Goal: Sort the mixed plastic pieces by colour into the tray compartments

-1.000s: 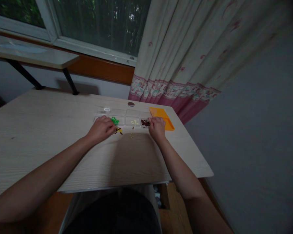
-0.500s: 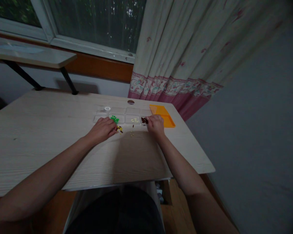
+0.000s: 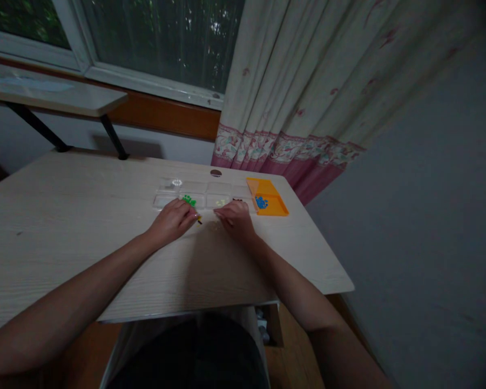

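My left hand point(image 3: 173, 220) rests on the wooden table point(image 3: 85, 227) with its fingers curled together beside a few small dark and yellow beads point(image 3: 199, 220). Just beyond it lie green beads point(image 3: 189, 200) in a clear compartment box point(image 3: 202, 194). My right hand point(image 3: 235, 219) lies in front of the box, fingers bent down and close together over pale beads point(image 3: 214, 225) on the table. What either hand pinches, if anything, is too small to make out. An orange tray point(image 3: 267, 197) holding blue beads point(image 3: 261, 202) sits right of the box.
A small dark round disc point(image 3: 216, 173) lies behind the box. A curtain point(image 3: 308, 97) hangs at the table's far right corner, under a window point(image 3: 146, 38). A narrow shelf on black legs point(image 3: 52, 92) stands at the left. The table's right edge drops off past the tray.
My right hand has moved left from the dark beads by the orange tray to the table in front of the box, which uncovers blue beads in the tray. My left hand has barely moved.
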Motion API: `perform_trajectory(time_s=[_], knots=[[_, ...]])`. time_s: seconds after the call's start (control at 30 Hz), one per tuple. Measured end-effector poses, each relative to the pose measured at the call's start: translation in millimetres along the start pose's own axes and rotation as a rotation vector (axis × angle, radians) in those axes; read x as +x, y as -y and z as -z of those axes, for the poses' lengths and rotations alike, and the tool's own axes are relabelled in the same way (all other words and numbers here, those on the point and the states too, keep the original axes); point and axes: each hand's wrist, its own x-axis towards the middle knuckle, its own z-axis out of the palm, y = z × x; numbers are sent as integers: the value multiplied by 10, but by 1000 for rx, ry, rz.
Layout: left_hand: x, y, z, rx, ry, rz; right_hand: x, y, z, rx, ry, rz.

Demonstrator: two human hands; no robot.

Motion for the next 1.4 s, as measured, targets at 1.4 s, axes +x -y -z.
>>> perform_trajectory(time_s=[1.4], knots=[[18,-93,-73,-296,-99,99,-8,-99,46,-39,-117,-91]])
